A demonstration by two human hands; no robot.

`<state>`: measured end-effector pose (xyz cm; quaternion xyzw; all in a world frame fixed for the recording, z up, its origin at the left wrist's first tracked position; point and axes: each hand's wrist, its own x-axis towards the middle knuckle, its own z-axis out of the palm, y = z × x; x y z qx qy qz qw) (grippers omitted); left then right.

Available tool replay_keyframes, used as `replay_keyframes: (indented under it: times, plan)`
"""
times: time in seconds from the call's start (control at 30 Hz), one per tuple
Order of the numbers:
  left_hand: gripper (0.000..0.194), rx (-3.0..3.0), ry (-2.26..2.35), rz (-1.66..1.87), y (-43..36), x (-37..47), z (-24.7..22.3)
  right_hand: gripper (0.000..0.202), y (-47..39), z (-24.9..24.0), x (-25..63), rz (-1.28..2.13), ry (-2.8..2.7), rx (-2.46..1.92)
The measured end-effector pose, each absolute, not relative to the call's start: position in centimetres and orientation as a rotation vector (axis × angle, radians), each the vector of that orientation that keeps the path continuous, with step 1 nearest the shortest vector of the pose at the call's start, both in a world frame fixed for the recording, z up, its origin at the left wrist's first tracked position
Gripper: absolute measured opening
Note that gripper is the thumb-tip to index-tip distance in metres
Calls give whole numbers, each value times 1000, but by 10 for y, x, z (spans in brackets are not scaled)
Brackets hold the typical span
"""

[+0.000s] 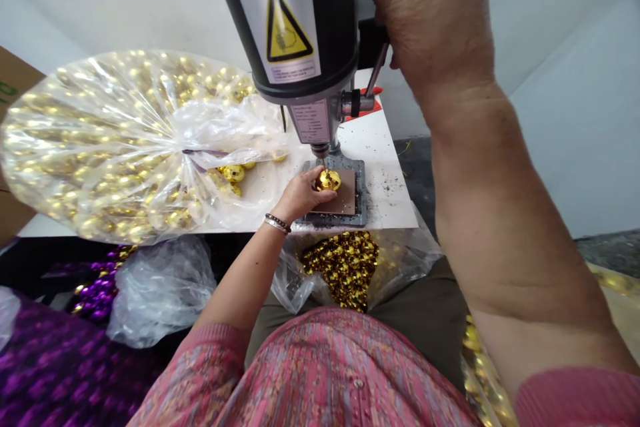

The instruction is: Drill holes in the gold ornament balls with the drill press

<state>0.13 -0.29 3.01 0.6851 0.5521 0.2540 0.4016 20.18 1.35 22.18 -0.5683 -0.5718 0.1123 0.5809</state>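
Under the drill press (pixel 293 27), my left hand (pixel 303 195) pinches a shiny gold ball (pixel 329 180) between thumb and fingers. The ball rests on a brown board (pixel 345 197) on the press's grey base (pixel 361 207). The thin drill bit (pixel 324 163) points down at the top of the ball and looks to be at its surface; whether it has entered cannot be made out. My right hand (pixel 433 10) is closed in a fist around the press's lever handle, high at the right of the motor housing.
A large clear bag (pixel 100 147) of gold balls covers the table's left side, with loose gold balls (pixel 233 173) beside its mouth. An open bag of gold pieces (pixel 345 267) lies at my lap. Purple balls (pixel 97 287) sit lower left. Dark shavings dot the white table (pixel 385 180).
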Motion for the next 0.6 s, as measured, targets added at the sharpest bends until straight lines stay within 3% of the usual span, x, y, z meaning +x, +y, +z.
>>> replay_keyframes:
  times: [0.17, 0.43, 0.6]
  plan:
    - [73, 1621, 1368, 672, -4, 1, 23, 40, -19, 212, 206, 143, -1466, -1365]
    - [73, 1725, 1395, 615, -5, 1, 14, 15, -68, 157, 204, 60, -1546, -1245]
    - [70, 1792, 1397, 577, -6, 2, 13, 20, -74, 138, 198, -92, -1549, -1177]
